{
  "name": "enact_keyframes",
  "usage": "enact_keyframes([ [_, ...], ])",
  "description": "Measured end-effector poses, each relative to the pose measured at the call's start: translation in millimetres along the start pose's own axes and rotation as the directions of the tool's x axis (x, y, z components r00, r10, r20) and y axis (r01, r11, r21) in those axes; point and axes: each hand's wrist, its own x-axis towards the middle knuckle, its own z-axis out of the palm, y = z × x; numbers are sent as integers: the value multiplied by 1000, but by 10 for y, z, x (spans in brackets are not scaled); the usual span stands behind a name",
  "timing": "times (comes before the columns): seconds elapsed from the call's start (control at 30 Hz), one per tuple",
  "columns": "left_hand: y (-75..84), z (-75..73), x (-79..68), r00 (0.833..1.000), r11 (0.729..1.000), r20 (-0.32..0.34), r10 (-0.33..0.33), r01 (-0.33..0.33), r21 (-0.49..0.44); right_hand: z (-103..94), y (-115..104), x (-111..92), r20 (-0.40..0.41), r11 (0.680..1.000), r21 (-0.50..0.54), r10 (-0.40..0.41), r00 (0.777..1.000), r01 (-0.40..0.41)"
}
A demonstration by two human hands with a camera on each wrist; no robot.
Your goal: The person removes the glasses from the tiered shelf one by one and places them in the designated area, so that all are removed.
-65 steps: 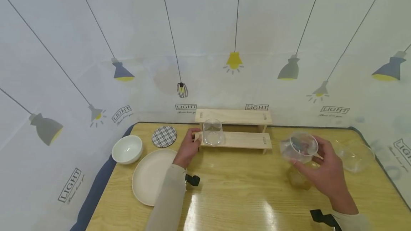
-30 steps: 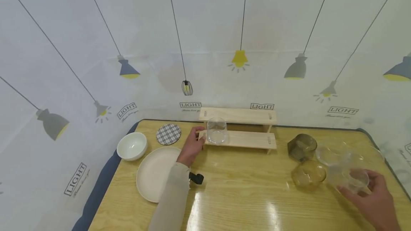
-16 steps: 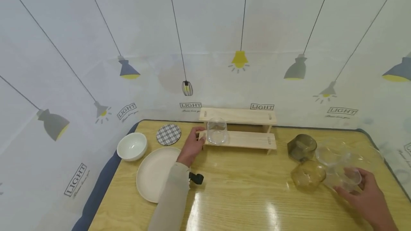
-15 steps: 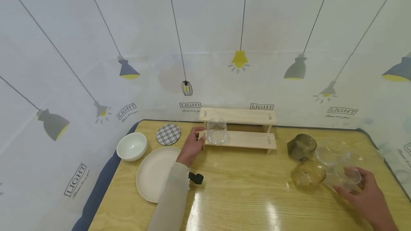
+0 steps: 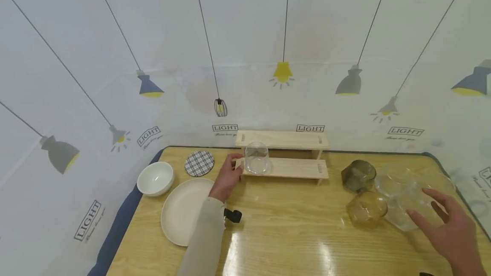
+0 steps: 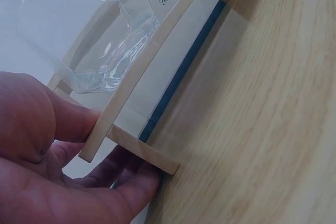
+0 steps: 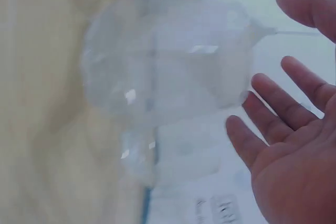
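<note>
My left hand grips the left end of a two-tier wooden rack. In the left wrist view, the thumb lies along the lower board's end and the fingers reach around its leg. A clear glass stands on that board, close to the hand. At the right side of the table, my right hand holds nothing, its thumb and fingers spread. Just left of it stands a clear glass. The right wrist view shows a blurred clear glass beside the fingers.
An amber glass and a smoky grey glass stand left of the clear ones. More clear glassware is behind. On the left are a white bowl, a round beige plate and a checked coaster.
My right hand carried the clear glass rightward, set it beside the amber glass, then let go and drew away to the right. My left hand has stayed on the rack.
</note>
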Motion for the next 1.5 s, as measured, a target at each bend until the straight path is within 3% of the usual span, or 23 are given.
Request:
enact_keyframes([
  [0.1,12,-10,-8,1000,1000,-2,14,-14,6,8,-232,62,-85,989,70,-121,989,127],
  [0.23,20,-13,-2,1000,1000,-4,22,-22,1,63,-472,137,-111,947,163,-260,959,276],
  [0.5,14,-10,-7,1000,1000,-3,8,-8,17,367,-813,233,-98,868,305,-380,920,392],
  [0.8,29,-4,-27,1000,1000,12,-1,1,9,845,-1328,265,-70,844,371,-389,918,386],
  [1.17,-14,-3,-39,1000,1000,13,10,-10,2,1540,-1751,319,94,863,445,-309,946,238],
  [1.33,-13,-7,-25,1000,1000,5,14,-14,4,1876,-1932,350,145,854,466,-331,932,231],
  [1.5,-4,-3,-19,1000,1000,10,18,-18,2,2205,-2131,358,243,869,454,-331,912,194],
])
